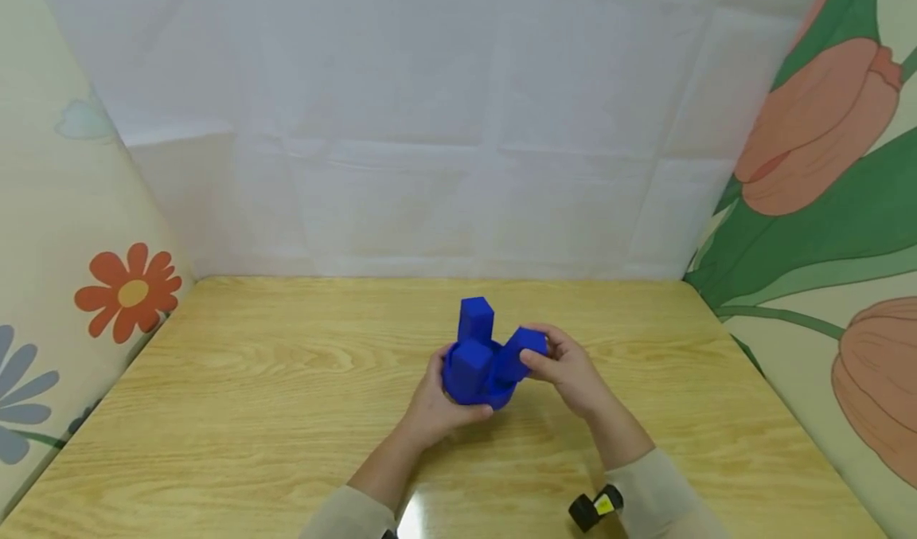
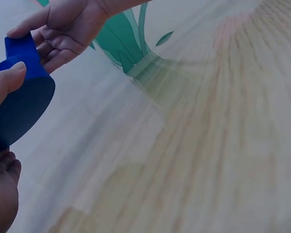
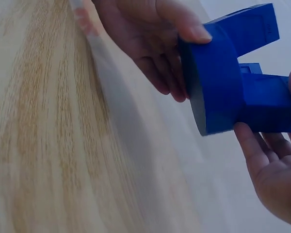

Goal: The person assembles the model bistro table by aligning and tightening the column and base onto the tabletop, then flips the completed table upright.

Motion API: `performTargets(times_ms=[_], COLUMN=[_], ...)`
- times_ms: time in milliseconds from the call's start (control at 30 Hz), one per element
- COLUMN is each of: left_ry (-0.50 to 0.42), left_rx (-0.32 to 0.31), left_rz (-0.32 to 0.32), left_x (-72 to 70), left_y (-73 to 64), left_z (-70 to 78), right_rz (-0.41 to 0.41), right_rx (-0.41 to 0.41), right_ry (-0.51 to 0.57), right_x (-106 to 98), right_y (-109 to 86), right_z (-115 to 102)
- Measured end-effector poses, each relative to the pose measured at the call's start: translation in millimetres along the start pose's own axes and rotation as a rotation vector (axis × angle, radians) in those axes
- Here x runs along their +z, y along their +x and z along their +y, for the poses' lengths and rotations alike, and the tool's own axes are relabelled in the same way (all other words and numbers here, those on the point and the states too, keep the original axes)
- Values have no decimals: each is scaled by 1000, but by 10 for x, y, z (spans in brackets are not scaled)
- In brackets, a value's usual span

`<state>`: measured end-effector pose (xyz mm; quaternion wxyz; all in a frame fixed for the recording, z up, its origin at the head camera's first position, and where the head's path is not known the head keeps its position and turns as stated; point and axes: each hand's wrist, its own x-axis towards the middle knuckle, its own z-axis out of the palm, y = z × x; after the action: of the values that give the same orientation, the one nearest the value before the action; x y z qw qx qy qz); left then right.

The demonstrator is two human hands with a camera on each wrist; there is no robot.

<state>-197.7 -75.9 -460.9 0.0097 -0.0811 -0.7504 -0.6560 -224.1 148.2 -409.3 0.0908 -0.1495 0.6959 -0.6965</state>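
Observation:
My left hand (image 1: 438,412) grips a round blue base (image 1: 501,400) from the left, thumb along its near side. The base is held tilted above the table; the left wrist view shows its flat underside (image 2: 26,109). Three blue angular blocks rise from it: a back block (image 1: 476,320), a front block (image 1: 471,366) and a right block (image 1: 521,349). That right block leans outward, pinched between the thumb and fingers of my right hand (image 1: 576,376). In the right wrist view its lower end meets the base; how deep it sits cannot be seen.
The wood-grain table (image 1: 286,427) spreads around both hands. A white cloth (image 1: 430,125) hangs behind its far edge. Flower-printed sheets flank the left and right sides. A small black device with a yellow label (image 1: 596,507) is by the right cuff.

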Motion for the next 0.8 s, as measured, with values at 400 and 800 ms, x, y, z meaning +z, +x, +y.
performTargets(times_ms=[400,800], left_ry=[-167,-20], left_rx=[5,65], left_rz=[22,17], left_x=[-82,-174], left_y=[-21,23], left_z=[137,270], right_rz=[-22,216], right_rx=[23,-85], right_ry=[-85,-379], right_x=[-22,-35], right_y=[63,91], right_z=[131,-145])
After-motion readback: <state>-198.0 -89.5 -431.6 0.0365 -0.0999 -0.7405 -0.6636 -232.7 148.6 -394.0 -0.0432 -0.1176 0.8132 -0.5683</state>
